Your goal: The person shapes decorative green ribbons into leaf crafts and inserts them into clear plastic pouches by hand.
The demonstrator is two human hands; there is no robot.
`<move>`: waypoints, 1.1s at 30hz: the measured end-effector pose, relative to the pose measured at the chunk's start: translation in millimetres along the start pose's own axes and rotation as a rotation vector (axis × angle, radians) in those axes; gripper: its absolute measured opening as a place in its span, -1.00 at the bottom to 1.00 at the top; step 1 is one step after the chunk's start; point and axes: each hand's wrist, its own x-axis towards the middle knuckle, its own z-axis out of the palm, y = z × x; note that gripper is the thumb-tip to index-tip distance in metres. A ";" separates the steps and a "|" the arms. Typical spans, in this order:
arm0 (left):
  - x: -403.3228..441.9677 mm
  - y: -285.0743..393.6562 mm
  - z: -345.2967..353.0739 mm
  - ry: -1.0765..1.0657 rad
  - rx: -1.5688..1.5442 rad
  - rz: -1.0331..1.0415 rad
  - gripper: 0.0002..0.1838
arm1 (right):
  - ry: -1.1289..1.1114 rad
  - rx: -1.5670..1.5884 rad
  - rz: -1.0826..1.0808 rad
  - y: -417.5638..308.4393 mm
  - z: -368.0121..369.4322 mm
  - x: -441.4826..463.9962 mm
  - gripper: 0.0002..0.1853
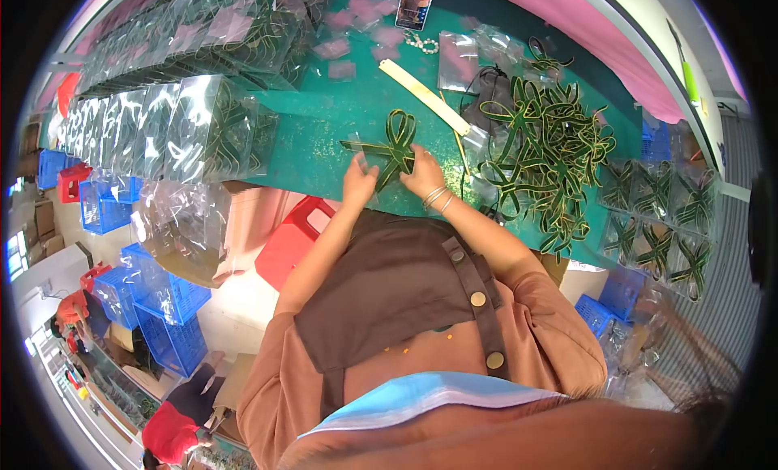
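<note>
A dark green ribbon bow with gold edges (pixel 397 150) is held just above the green tabletop, its loops pointing away from me. My right hand (pixel 425 176) pinches its right side near the crossing. My left hand (pixel 359 183) is closed on a clear plastic piece (pixel 366 148), perhaps a bag, which overlaps the bow's left tail. The fingertips partly hide both grips. To the right of my hands lies a heap of similar green ribbon bows (pixel 551 146).
Rows of clear-bagged bows (pixel 194 130) stand at the left. A yellow strip (pixel 424 96), a phone (pixel 415 6) and a beaded string (pixel 421 42) lie farther back. Bagged bows (pixel 655 190) hang at right. A red stool (pixel 296 239) and blue crates (pixel 170 340) are below; people work behind.
</note>
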 end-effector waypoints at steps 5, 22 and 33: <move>1.5 1.3 -4.6 -0.009 -0.028 -0.122 -0.38 | 0.289 0.005 -0.067 -15.1 7.9 -6.8 -0.27; 7.6 -35.4 9.2 0.064 0.050 0.065 -0.39 | 0.327 0.056 -0.154 1.7 16.0 -8.6 -0.33; -8.2 -15.8 21.5 0.011 -0.022 0.026 -0.44 | 0.455 0.029 -0.042 10.7 14.9 -27.9 -0.36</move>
